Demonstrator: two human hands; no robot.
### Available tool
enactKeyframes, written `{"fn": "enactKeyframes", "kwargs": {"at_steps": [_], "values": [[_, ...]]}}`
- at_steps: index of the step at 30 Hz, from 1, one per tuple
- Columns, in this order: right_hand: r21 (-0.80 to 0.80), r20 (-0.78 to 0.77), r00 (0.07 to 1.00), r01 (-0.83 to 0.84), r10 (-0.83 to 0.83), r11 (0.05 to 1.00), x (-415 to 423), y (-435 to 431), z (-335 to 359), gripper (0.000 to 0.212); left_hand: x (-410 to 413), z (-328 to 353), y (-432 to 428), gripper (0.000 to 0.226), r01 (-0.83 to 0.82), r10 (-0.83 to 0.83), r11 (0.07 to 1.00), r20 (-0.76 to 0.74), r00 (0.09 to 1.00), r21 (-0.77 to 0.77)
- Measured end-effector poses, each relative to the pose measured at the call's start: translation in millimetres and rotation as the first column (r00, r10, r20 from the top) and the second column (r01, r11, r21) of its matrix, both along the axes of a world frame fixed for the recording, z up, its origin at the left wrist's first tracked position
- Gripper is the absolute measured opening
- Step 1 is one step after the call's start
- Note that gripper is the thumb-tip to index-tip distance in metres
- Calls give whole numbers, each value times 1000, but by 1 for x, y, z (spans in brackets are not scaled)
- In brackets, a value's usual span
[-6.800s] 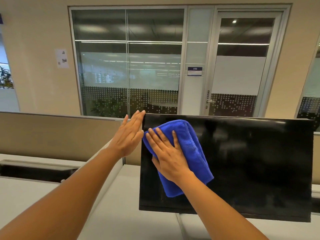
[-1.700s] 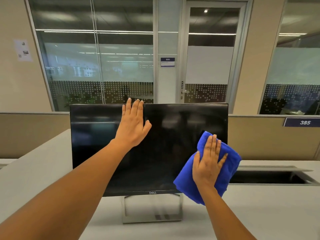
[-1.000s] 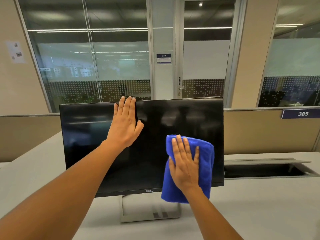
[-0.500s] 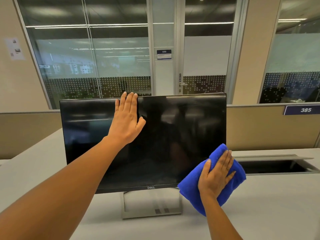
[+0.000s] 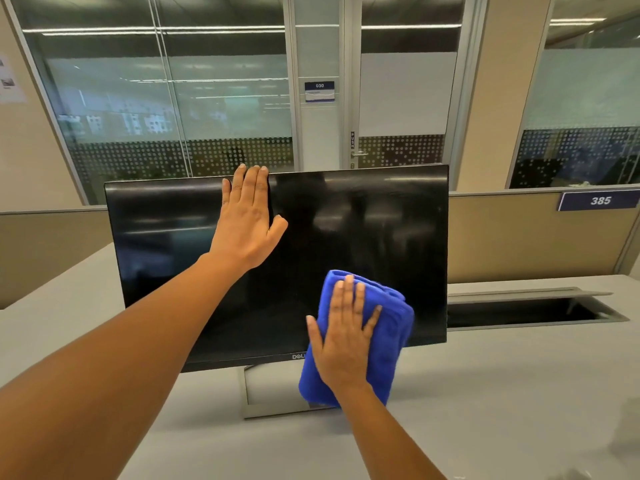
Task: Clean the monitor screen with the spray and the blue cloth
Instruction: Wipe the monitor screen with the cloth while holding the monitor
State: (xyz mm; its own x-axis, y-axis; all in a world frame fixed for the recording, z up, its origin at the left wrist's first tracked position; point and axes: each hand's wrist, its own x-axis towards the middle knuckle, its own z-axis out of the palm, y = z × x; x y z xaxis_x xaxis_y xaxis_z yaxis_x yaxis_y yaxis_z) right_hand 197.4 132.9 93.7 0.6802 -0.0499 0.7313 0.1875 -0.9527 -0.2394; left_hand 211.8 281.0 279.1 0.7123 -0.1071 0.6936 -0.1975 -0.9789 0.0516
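A black monitor (image 5: 374, 237) with a dark screen stands on a grey desk (image 5: 502, 393). My left hand (image 5: 247, 220) lies flat against the screen near its top edge, fingers together and pointing up. My right hand (image 5: 343, 336) presses a folded blue cloth (image 5: 394, 327) flat on the lower right part of the screen, overlapping the bottom bezel. The cloth hangs below the bezel, in front of the stand (image 5: 263, 396). No spray bottle is in view.
An open cable tray (image 5: 526, 310) is sunk into the desk right of the monitor. A beige partition (image 5: 512, 244) with a "385" sign runs behind the desk. Glass walls and a door lie beyond.
My right hand has slid the cloth left, from the screen's lower right corner back onto the lower screen. My left hand stays flat near the top edge.
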Motion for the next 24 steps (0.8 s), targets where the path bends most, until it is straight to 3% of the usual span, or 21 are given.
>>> {"fn": "enactKeyframes", "kwargs": {"at_steps": [5,8,12,17,21,24], "values": [[-304,55,988,-122,146,945,3,-18,-3,69,-1,0,0,76,13,-13,1000,11,1000,-4],[-306,87,987,-100,132,947,9,-41,0,66,-2,1,0,75,11,-11,1000,12,1000,-3],[31,93,993,70,-73,997,16,-63,4,64,-3,2,1,75,11,-11,1000,8,1000,4],[497,-6,982,166,-188,852,19,-82,-5,62,-5,3,2,76,28,-28,1000,-3,1000,-3],[636,-43,971,208,-235,743,18,-74,-15,62,-4,3,2,75,34,-34,999,0,999,-2],[646,-63,967,229,-249,728,16,-60,-15,61,-3,3,2,76,37,-37,999,-5,999,-12]]}}
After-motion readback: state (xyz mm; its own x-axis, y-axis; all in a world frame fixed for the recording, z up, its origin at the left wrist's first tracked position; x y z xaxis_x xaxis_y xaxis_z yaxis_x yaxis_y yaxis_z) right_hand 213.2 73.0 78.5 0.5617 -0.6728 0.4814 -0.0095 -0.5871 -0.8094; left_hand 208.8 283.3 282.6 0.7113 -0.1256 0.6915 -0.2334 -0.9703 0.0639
